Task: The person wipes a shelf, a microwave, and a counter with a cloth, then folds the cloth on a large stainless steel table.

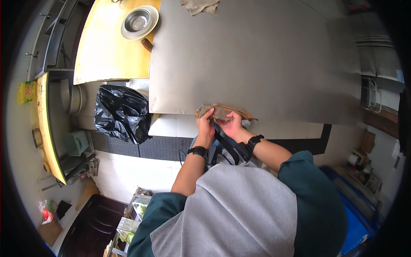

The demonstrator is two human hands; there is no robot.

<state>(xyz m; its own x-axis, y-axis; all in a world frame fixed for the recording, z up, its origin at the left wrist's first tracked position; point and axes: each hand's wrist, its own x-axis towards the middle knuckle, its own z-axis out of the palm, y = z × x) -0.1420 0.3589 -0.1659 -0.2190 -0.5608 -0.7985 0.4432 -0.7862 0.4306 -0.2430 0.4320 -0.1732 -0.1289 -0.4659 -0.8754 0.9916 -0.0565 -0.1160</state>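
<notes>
My left hand [205, 126] and my right hand [233, 124] both grip a patterned orange and grey-blue cloth [220, 111], bunched into a long shape. The cloth lies at the near edge of a stainless steel table [253, 64]. Each thumb rests on top of the cloth, while the other fingers are partly hidden beneath it or behind the hands. A dark band is on each wrist. On the far side of the table is a beige-brown rag [200, 5].
To the left, a yellow board [106, 48] bears a metal bowl [138, 21] on a pale plate and a brown handle [146, 45]. A bin lined with a black plastic bag [122, 112] stands below it. Black perforated mats [160, 147] cover part of the tiled floor.
</notes>
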